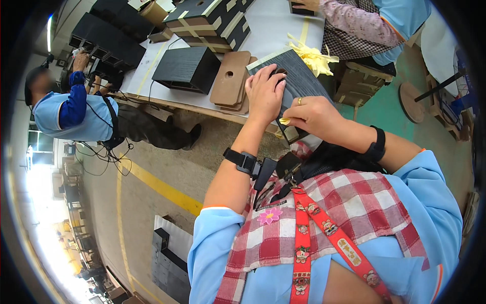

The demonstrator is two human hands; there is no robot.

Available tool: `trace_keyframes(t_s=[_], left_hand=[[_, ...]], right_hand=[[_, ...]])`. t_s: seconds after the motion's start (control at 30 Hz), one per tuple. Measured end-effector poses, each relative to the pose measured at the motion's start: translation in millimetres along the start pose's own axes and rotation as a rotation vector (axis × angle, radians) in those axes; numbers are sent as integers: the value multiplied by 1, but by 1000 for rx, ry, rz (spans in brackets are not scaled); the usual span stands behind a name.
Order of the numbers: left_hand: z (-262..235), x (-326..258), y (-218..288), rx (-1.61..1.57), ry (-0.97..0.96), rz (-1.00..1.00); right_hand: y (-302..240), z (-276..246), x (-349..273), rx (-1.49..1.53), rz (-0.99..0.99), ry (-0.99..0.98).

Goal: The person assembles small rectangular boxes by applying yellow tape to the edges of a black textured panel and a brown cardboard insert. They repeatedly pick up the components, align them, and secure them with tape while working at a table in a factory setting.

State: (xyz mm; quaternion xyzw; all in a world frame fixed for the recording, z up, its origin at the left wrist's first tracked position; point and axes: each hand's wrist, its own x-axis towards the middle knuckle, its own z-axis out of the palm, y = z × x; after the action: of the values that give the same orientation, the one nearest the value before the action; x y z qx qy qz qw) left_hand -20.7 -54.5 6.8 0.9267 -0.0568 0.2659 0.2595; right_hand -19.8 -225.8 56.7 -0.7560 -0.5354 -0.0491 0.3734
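Note:
A black wood-grain box (302, 76) lies tilted in front of me at the table's edge, with a round hole in its upper face and a pale tape strip (268, 59) along one edge. My left hand (264, 95) grips this face, its bent fingers close together by the hole; whether the fingertips go inside is hard to see. Over the near side of the box, my right hand (315, 117) is closed in a pinch on a small piece of yellow tape (284, 121). A bunch of crumpled yellow tape strips (313, 55) lies beyond the box.
Brown boards with holes (230, 81) are stacked left of my box, beside another open black box (186, 69). Taped black boxes (207, 25) stand farther back. One co-worker (76, 109) stands at left with trailing cables; another person's sleeve (362, 23) shows across the table.

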Motion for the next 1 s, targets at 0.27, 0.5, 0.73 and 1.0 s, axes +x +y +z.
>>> trace_keyframes(t_s=[0.27, 0.5, 0.73, 1.0], left_hand=[[0, -1, 1, -8, 8, 1], [1, 0, 1, -5, 25, 1], [1, -1, 0, 2, 20, -2], [0, -1, 0, -7, 35, -1]], right_hand=[[4, -3, -10, -75, -216, -212], [5, -11, -6, 72, -34, 16], [-2, -11, -12, -81, -152, -240], [-11, -29, -3, 251, 75, -212]])
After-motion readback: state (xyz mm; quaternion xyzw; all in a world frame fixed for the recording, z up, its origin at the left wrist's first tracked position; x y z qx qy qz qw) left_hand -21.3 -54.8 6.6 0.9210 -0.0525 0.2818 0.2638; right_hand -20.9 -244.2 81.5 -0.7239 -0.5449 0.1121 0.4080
